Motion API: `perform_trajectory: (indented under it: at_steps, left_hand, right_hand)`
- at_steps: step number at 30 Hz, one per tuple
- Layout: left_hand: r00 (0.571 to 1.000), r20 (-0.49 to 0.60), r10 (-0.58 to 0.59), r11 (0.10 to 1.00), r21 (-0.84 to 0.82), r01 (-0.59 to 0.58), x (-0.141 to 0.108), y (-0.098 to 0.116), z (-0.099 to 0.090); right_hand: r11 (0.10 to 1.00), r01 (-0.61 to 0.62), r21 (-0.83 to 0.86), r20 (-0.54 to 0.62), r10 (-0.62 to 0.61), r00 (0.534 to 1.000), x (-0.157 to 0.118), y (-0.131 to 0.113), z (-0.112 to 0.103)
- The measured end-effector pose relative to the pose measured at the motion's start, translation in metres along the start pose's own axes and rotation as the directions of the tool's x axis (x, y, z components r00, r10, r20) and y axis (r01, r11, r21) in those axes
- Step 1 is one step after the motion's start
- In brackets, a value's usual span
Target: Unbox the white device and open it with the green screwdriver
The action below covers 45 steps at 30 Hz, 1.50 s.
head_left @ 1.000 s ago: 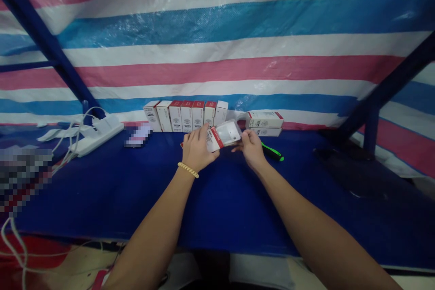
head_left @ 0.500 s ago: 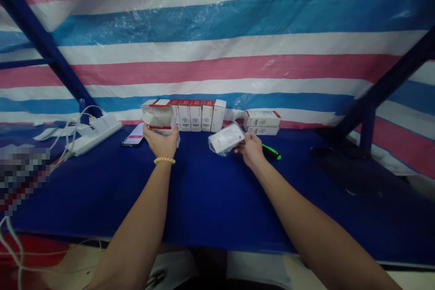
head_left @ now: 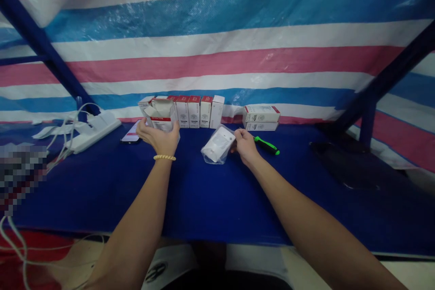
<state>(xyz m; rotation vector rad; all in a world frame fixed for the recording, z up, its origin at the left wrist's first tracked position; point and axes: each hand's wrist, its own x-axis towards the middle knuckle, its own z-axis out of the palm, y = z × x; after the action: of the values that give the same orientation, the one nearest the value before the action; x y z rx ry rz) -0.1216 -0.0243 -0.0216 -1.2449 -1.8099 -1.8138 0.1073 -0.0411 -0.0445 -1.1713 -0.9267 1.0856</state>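
My left hand (head_left: 161,139), with a yellow band at the wrist, is closed around a small white and red carton (head_left: 162,115) whose top flap stands open. In my right hand (head_left: 245,145) is the corner of a clear plastic bag with a white rectangular device (head_left: 220,143) inside. The bag hangs tilted over the blue table (head_left: 217,199), to the right of the carton. Just beyond my right hand lies a green and black-handled tool (head_left: 267,145), its far end partly hidden by the hand.
Several white and red boxes (head_left: 193,113) stand in a row at the back. Two more boxes (head_left: 261,117) lie stacked to the right. A phone (head_left: 131,132) and a white power strip (head_left: 95,131) with cables are at left. A dark flat object (head_left: 343,165) lies at right.
The bagged device has moved left and nearer to me and now tilts more steeply. The carton in my left hand has tipped, so its open flap stands more upright.
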Motion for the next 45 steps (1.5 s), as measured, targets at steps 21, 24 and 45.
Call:
perform_trajectory:
  at_steps: [21,24,45]
  left_hand:
    - [0.354,0.935,-0.020,0.566,-0.282,0.775,-0.056,0.035,0.013]
    - [0.449,0.884,-0.132,0.466,-0.345,0.815,-0.057,0.030,0.020]
    - [0.594,0.799,-0.091,0.286,-0.550,0.784,-0.055,0.048,0.012]
  right_hand:
    - [0.996,0.033,0.083,0.123,-0.043,0.991,-0.010,-0.003,0.005]
    - [0.995,0.093,-0.029,0.272,-0.081,0.959,-0.013,0.000,0.004]
    - [0.984,0.039,-0.172,0.305,0.016,0.952,-0.015,-0.001,0.005]
